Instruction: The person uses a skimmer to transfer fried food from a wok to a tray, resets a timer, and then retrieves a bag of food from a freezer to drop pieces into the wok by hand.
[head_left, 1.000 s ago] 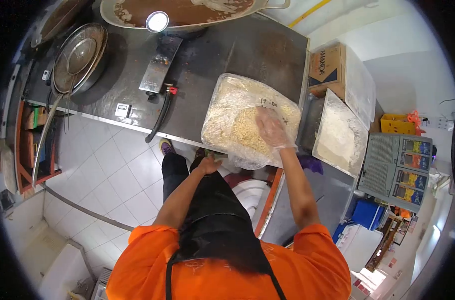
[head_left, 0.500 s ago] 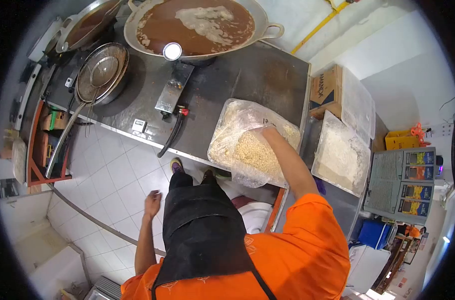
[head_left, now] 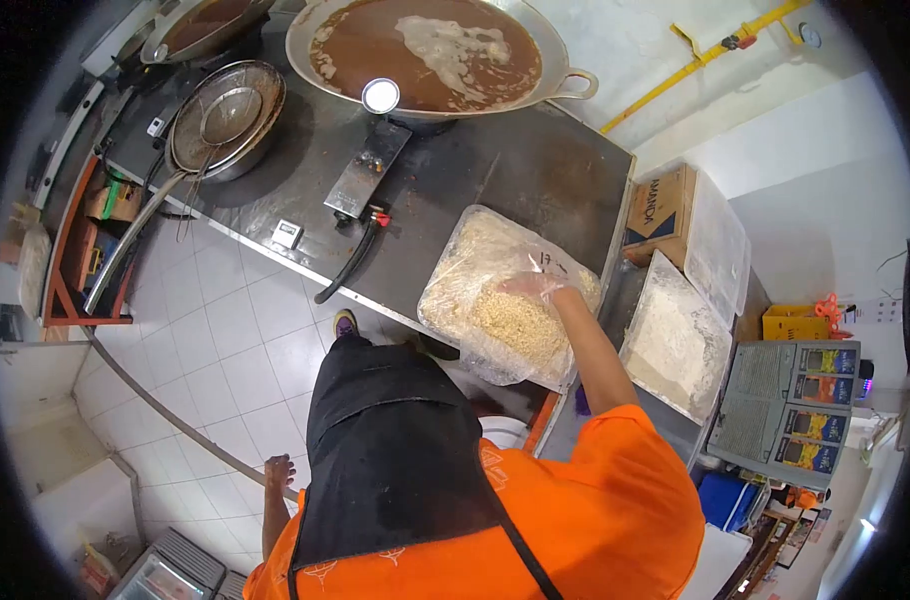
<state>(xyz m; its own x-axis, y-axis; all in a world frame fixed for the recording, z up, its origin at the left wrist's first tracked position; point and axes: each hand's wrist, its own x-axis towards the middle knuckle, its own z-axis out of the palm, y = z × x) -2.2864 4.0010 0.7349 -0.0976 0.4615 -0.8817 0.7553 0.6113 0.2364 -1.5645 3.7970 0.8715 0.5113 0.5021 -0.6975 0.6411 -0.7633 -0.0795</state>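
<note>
The tub (head_left: 445,262) sits at our one o'clock on the table (head_left: 535,170), likely for easy reach. Our right hand (head_left: 537,285) meets its crumbs (head_left: 520,323); we cannot tell whether fingers pinch. Our left hand (head_left: 278,470), fingers loosely spread, hangs at nine o'clock.

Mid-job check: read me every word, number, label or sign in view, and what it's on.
"AMANDA": cardboard box.
"17": handwritten on the clear plastic; the marks after it are unclear.
Too small or blurred to read: coloured labels on the grey panel, small white device, wall gauge.
</note>
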